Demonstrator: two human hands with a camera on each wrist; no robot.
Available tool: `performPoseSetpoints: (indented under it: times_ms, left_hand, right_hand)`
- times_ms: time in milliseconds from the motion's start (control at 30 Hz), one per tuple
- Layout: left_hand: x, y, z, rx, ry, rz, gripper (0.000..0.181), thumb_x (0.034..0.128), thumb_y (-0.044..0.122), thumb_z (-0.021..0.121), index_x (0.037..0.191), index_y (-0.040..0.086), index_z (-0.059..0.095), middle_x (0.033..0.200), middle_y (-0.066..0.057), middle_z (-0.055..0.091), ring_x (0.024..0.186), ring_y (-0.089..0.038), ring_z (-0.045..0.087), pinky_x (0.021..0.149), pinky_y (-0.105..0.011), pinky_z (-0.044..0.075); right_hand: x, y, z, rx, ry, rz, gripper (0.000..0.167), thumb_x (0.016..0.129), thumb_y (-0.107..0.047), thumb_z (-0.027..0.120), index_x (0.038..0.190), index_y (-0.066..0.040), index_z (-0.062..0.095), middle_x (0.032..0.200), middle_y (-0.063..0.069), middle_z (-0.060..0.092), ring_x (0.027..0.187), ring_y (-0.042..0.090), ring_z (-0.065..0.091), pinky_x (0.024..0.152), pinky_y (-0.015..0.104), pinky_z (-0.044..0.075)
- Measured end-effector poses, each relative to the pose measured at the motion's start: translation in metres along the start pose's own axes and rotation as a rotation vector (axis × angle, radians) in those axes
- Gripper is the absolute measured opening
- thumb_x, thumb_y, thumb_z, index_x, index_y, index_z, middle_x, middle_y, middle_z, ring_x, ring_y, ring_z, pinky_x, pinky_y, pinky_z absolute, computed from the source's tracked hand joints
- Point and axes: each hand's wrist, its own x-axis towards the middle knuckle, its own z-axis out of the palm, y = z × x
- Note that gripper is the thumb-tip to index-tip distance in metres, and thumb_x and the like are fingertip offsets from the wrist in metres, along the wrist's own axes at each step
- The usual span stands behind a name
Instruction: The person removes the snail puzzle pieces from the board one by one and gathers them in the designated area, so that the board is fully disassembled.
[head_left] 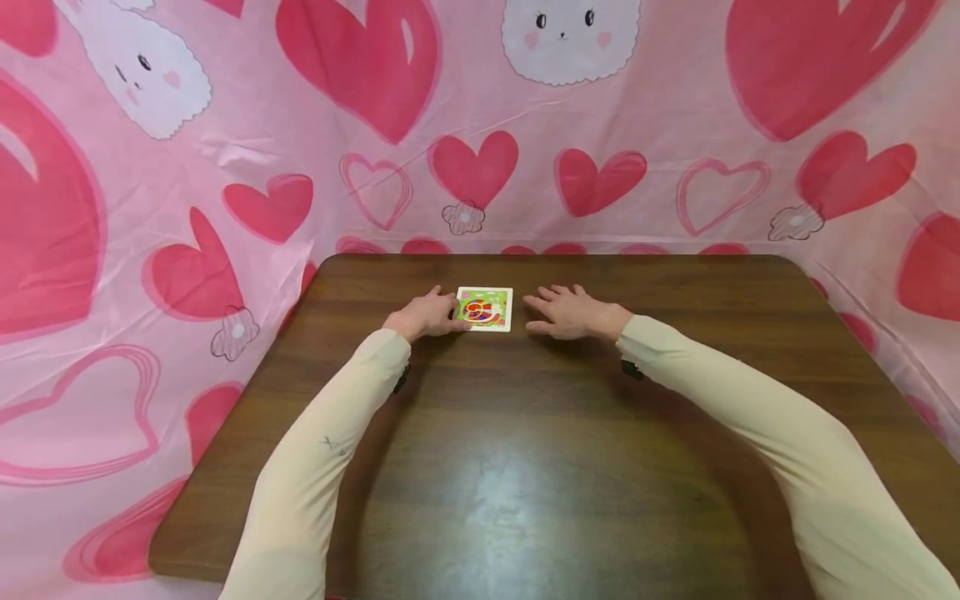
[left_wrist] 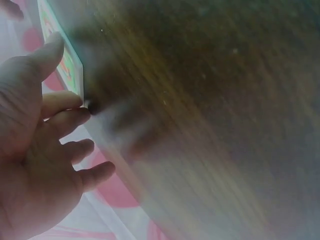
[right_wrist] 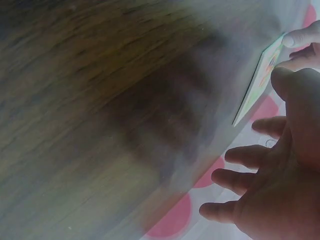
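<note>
A square picture board (head_left: 486, 310) with a white border lies flat near the back of the table. Its picture shows a colourful spiral, snail-like figure on green. At the board's left side is my left hand (head_left: 426, 316), its thumb and index finger touching the edge; the other fingers extend loosely in the left wrist view. My right hand (head_left: 572, 313) rests palm down a little to the right of the board, apart from it, fingers spread. In the right wrist view the board (right_wrist: 258, 82) lies beyond the right hand (right_wrist: 280, 170), which holds nothing.
The dark brown wooden table (head_left: 487, 467) has rounded corners and reflects light near its front. Pink cloth (head_left: 660, 108) printed with hearts and white faces hangs behind the table and along both sides.
</note>
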Motion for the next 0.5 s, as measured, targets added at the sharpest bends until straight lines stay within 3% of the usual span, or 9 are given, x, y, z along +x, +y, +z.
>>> performPoseSetpoints:
  times_ms: [167,300,500]
  left_hand:
    - [-0.001,0.004,0.002,-0.02,0.012,0.018,0.044,0.0909,0.053,0.061,0.102,0.01,0.057,0.145,-0.013,0.05,0.151,-0.036,0.017,0.114,-0.057,0.03]
    - [-0.003,0.01,0.002,0.0,0.024,0.045,0.042,0.0912,0.052,0.062,0.099,0.011,0.057,0.14,-0.013,0.054,0.15,-0.035,0.022,0.114,-0.055,0.031]
    - [-0.005,0.021,0.002,0.038,0.032,0.082,0.041,0.0915,0.051,0.062,0.097,0.01,0.059,0.116,-0.01,0.063,0.146,-0.035,0.032,0.107,-0.048,0.039]
  right_hand:
    - [0.001,-0.004,0.002,-0.004,-0.025,0.001,0.078,0.097,-0.06,0.043,0.156,-0.014,0.023,0.162,0.019,0.021,0.149,0.042,0.019,0.113,0.069,0.013]
    - [0.002,-0.007,0.002,0.005,-0.028,-0.001,0.079,0.096,-0.061,0.044,0.156,-0.014,0.024,0.162,0.018,0.021,0.149,0.041,0.02,0.114,0.068,0.014]
    - [0.003,-0.009,0.002,-0.001,-0.035,-0.023,0.078,0.097,-0.06,0.044,0.156,-0.013,0.023,0.162,0.018,0.022,0.148,0.041,0.021,0.114,0.067,0.016]
